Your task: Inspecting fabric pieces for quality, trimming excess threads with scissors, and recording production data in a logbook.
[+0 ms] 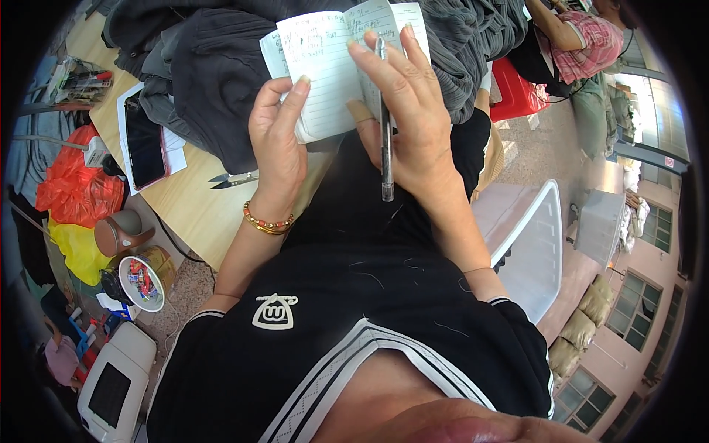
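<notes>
An open lined notebook [323, 96] with handwriting near the top of its pages is held up in front of me. My left hand [279, 144] grips its left side, thumb on the page and the other fingers mostly behind. A clear-barrelled pen [386, 151] lies between the fingers of my right hand [417, 118], pointing toward and away from me. Those right fingers are stretched across the right-hand page, touching it. Behind the notebook, dark grey garments [214, 70] are heaped on the wooden table [173, 210].
Small thread snips [235, 180] and a phone [144, 144] on paper lie on the table at left. Further left are a red plastic bag [81, 184], a brown mug [118, 232] and a tub [144, 284] of small wrapped items. A translucent bin [528, 247] stands at right; another person [587, 44] sits beyond.
</notes>
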The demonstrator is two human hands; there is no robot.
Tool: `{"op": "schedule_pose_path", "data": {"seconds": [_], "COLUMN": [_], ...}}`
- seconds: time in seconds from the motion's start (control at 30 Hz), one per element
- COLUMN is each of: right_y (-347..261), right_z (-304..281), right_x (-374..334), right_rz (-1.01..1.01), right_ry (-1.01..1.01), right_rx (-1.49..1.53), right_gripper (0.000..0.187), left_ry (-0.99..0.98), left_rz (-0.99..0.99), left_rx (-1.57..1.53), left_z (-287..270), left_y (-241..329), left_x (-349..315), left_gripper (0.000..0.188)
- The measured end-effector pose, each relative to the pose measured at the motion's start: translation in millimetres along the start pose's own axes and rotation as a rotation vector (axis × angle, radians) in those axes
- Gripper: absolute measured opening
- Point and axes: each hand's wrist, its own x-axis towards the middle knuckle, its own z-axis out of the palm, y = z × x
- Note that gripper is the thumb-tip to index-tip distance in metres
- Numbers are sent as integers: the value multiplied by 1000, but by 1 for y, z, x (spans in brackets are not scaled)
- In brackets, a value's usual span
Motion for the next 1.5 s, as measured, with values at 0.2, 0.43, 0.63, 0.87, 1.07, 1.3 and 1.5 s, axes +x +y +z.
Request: {"op": "schedule_pose_path", "data": {"seconds": [0.2, 0.43, 0.63, 0.87, 1.07, 1.3, 1.5], "right_y": [-8, -26, -47, -46, -45, -44, -45], "right_z": [0, 4, 21, 32, 35, 36, 37], "right_x": [1, 4, 10, 8, 6, 5, 3], "right_rz": [21, -5, -100, -124, -121, -132, -125], "right_ry": [-6, -156, -272, -296, -269, -274, -256], "right_rx": [-57, 24, 199, 262, 275, 296, 313], "right_gripper": [68, 65, 59, 58, 57, 60, 58], "left_ry": [-4, 8, -91, -157, -181, -202, -219], "left_rz": [-3, 19, 176, 138, 100, 75, 61], "left_rx": [3, -4, 634, 714, 718, 719, 697], "left_z": [0, -2, -7, -2, -11, -9, -12], "left_y": [0, 1, 7, -3, 1, -9, -13], "left_x": [0, -1, -4, 3, 11, 4, 3], "left_gripper": [10, 8, 25, 25, 24, 24, 24]}}
